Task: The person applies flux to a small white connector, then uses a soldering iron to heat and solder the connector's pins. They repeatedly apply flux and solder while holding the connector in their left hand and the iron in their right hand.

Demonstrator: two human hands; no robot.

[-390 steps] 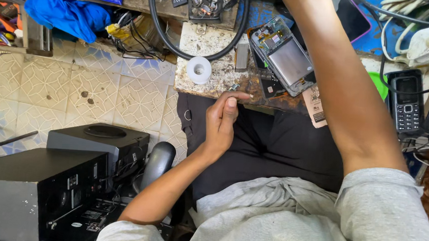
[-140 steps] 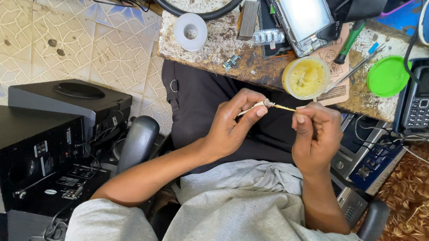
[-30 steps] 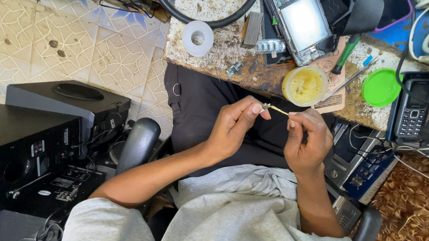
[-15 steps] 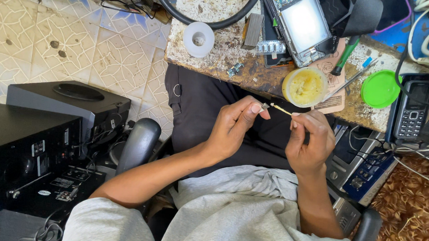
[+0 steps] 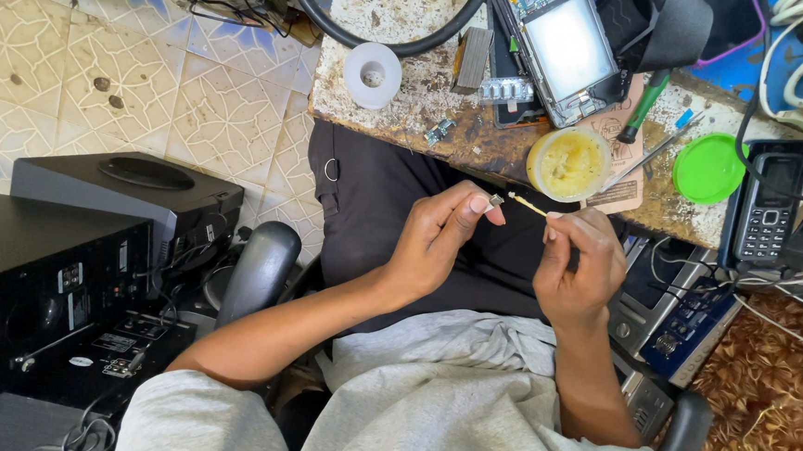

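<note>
Two hands meet at frame centre, over the lap: left hand (image 5: 438, 237) pinches a tiny metal part (image 5: 495, 201), right hand (image 5: 577, 264) grips a thin stick (image 5: 526, 203) touching it. Such a small part could slip and drop, well below the paste jar (image 5: 568, 163) on the worktop (image 5: 401, 77).

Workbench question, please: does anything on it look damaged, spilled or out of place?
Yes. The bench top is pitted, stained and strewn with crumbs. A phone lies with its case off and circuit board exposed. The paste pot stands open at the very front edge; its green lid lies apart to the right.
</note>
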